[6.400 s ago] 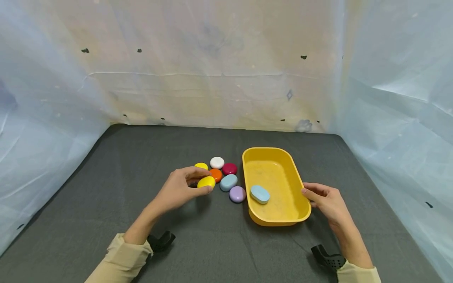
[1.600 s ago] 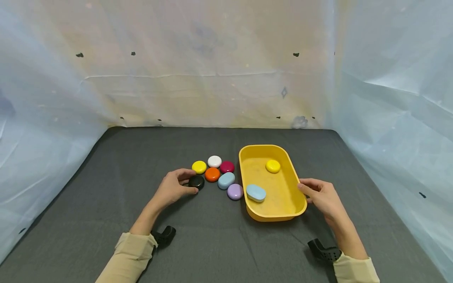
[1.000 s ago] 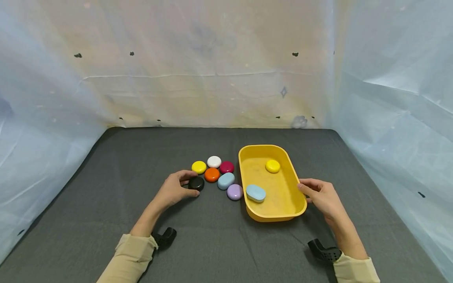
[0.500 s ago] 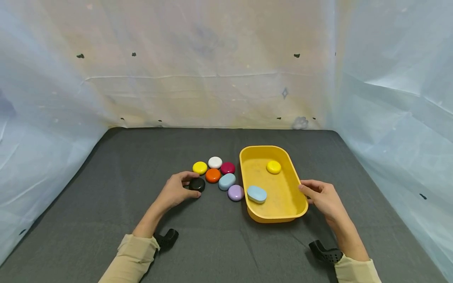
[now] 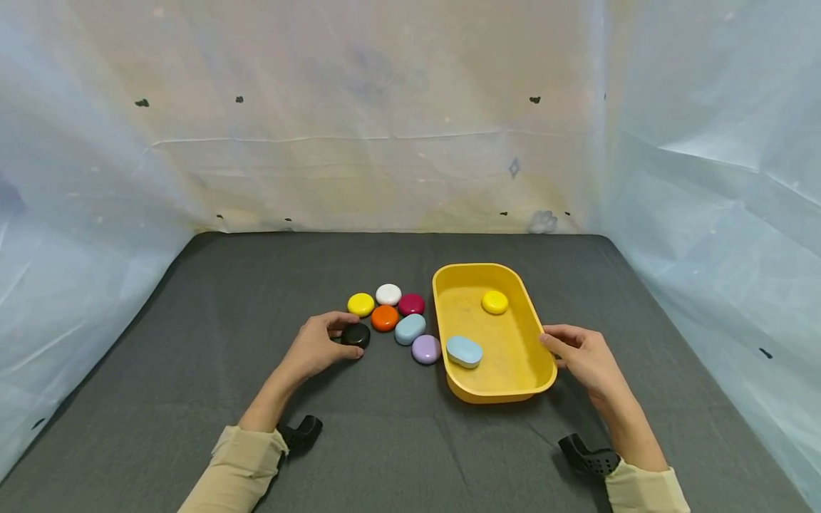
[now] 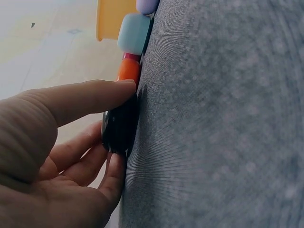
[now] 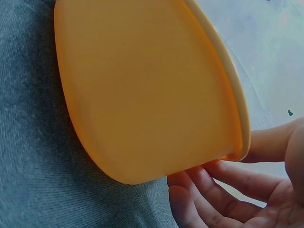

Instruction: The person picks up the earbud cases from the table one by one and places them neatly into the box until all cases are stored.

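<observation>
My left hand (image 5: 318,345) has its thumb and fingers around the sides of a glossy black rounded pebble (image 5: 355,335). In the left wrist view the black pebble (image 6: 118,124) sits low against the cloth between thumb and fingertips. At the right, my right hand (image 5: 589,358) grips the side of a yellow plastic tray (image 5: 497,395); the right wrist view has the thumb at the rim and the fingers against the outer wall. Inside the tray lie a yellow pebble (image 5: 494,302) and a light blue oval pebble (image 5: 464,352).
Grouped between the black pebble and the tray are yellow (image 5: 360,305), white (image 5: 388,294), crimson (image 5: 411,305), orange (image 5: 384,318), light blue (image 5: 410,330) and lilac (image 5: 426,350) pebbles. Dark grey cloth (image 5: 385,442) covers the table, with pale sheeting (image 5: 398,171) behind and at both sides.
Some seconds ago my left hand held a yellow pebble above the table; now a yellow one lies in the tray and that hand holds the black pebble. Over the last second hardly anything moved.
</observation>
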Demonstrator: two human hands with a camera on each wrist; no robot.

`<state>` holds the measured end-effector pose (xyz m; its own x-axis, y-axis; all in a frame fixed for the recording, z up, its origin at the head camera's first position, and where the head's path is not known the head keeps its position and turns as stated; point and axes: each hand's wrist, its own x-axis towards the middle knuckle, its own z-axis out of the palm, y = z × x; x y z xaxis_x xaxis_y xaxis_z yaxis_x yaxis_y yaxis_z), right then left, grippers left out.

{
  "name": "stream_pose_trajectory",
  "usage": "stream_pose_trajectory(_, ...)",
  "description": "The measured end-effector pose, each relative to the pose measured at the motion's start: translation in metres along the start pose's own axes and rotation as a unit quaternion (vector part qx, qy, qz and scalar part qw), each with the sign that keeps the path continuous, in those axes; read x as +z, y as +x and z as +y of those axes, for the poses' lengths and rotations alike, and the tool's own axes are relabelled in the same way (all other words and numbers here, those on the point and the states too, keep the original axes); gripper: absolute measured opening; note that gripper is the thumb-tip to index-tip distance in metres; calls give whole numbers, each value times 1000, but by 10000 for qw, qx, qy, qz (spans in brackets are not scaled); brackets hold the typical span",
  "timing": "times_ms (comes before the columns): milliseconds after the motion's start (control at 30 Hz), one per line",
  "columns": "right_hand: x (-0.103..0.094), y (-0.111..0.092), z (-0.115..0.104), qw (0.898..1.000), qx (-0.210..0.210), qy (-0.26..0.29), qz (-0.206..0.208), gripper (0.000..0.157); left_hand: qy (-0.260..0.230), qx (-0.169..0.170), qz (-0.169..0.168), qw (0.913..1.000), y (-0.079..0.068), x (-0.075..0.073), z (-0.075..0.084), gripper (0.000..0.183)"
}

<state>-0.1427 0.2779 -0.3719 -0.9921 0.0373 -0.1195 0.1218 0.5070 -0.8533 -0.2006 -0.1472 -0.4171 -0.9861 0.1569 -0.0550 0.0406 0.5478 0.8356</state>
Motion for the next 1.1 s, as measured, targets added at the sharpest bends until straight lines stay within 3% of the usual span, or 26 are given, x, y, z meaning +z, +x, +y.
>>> stream_pose_trajectory(367,1,-1,-3,10000,-40,76,-28,47,-179,276,139,9994,-4,0,-2,57)
stream_pose_trajectory(1100,0,-5,1,9997,-86,217,-20,49,-380,153,463,9981,-9,-8,5,59)
